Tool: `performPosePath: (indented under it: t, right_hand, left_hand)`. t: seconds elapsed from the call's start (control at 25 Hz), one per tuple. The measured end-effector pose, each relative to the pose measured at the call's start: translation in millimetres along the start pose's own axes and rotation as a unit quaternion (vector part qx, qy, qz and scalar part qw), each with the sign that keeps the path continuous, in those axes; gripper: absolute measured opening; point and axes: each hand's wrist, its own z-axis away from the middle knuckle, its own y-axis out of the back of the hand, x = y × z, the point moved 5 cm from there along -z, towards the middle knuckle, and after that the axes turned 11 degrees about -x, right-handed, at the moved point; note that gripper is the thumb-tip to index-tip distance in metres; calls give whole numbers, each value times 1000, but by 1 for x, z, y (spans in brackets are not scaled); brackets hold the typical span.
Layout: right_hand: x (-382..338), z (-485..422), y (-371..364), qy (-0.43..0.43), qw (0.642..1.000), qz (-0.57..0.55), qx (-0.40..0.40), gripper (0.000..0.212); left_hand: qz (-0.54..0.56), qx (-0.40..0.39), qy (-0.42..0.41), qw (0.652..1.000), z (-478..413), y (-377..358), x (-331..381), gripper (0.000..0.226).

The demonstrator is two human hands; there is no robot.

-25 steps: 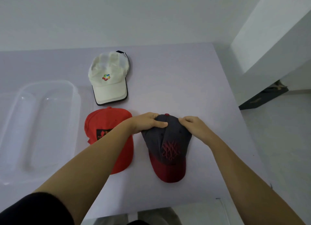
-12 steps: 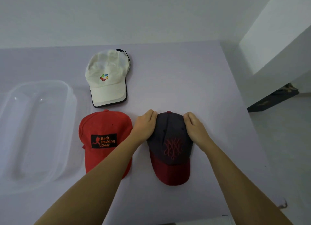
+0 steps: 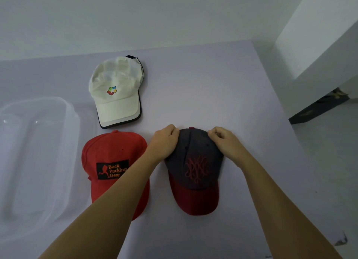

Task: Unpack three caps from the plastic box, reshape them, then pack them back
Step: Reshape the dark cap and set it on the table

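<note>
- Head view: I count three caps, all lying out on the table, one clear plastic box and two hands.
- The box sits at the table's left side, well apart from the hands.
- The white cap lies farthest from me, brim toward me, with a coloured logo, dark trim and a creased crown.
- The red cap lies just nearer, carrying a black "Back Packing Gear" patch; the person's left forearm crosses its brim.
- The dark cap lies right of the red one. I see a navy, rounded crown, a red stitched emblem, a red top button and a dark red brim pointing at me.
- The left hand has its fingers curled, gripping the crown's left rear edge.
- The right hand pinches the right rear edge, fingers curled in.
</note>
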Motion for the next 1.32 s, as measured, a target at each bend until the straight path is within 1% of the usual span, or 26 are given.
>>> performPosePath:
  t: [0.12, 0.24, 0.28, 0.36, 0.48, 0.56, 0.64, 0.72, 0.76, 0.84, 0.88, 0.96, 1.04, 1.16, 1.24, 1.32]
  right_hand:
    - [-6, -4, 0, 4, 1000, 6, 5, 33]
    - [-13, -10, -2, -3, 1000, -13, -6, 57]
    - [-15, -12, -4, -7, 1000, -28, -13, 62]
    - [-15, -15, -6, -16, 999, -47, -22, 65]
    - [-15, -20, -2, -34, 999, -7, -1, 62]
    - [-19, -21, 1, -33, 999, 17, 10, 61]
    - [-21, -22, 2, -32, 999, 27, 9, 62]
    - [-22, -21, 1, -28, 999, 44, 9, 53]
    - [-20, -20, 0, -28, 999, 38, 17, 46]
    - [-14, -18, 0, -32, 999, -14, 34, 42]
    - [-10, -17, 1, -40, 998, -40, 38, 44]
    - [-5, -15, 1, -59, 997, -49, 32, 53]
    - [-9, -14, 2, -57, 998, -16, 18, 58]
    - [-16, -17, 8, -48, 996, 70, 13, 50]
    - [-22, -17, 10, -27, 991, 129, 25, 46]
    - [-24, -12, 14, -5, 989, 140, 52, 40]
  left_hand:
    - [14, -17, 2, 1000, -3, 5, 6, 26]
    - [85, -18, -21, 996, -1, 6, 14, 32]
    - [93, -17, -27, 995, -1, 4, 16, 32]
    - [82, -15, -30, 996, 0, 2, 17, 32]
    - [27, 0, -38, 999, -5, 10, 17, 34]
    - [18, 4, -35, 999, -7, 16, 15, 31]
    - [16, -5, -16, 1000, -9, 15, 10, 32]
    - [9, -17, 9, 1000, -10, 12, 4, 33]
    - [13, -19, 21, 1000, -10, 11, 1, 32]
    - [26, -11, 34, 999, -10, 11, 0, 31]
    - [33, -4, 33, 999, -10, 12, 1, 29]
    - [45, 5, 31, 998, -9, 15, 4, 25]
    - [31, -5, 35, 999, -10, 16, 4, 25]
    - [-23, -23, 37, 999, -13, 16, 6, 33]
    - [-43, -21, 29, 998, -12, 16, 10, 35]
    - [-53, 1, 15, 998, -6, 24, 15, 31]
